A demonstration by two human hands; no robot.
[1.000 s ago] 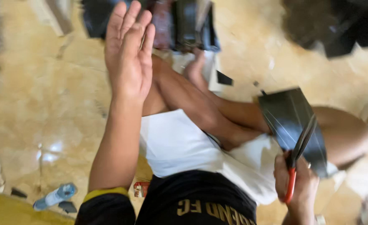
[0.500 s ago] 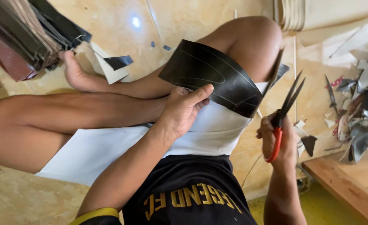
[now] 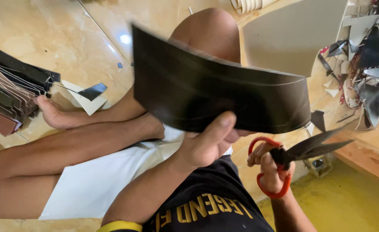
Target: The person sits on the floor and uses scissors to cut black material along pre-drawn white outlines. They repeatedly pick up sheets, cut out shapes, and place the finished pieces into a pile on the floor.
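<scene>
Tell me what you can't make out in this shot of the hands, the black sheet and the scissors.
Head view:
- Left hand: fingers hidden behind the black sheet.
- Black sheet: motion-blurred, surface detail unreadable.
- Right hand: palm hidden by the scissors and their red handles.
- Scrap pile: cut off by the right edge.
- Strip stack: cut off at left.

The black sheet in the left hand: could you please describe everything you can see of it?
The black sheet is a wide, roughly rectangular piece, dark and slightly glossy like leather or rubber. It bows gently, standing on edge above the lap, somewhat motion-blurred. The left hand pinches its lower edge, thumb in front. The red-handled scissors in the right hand sit just below, not touching it.
</scene>
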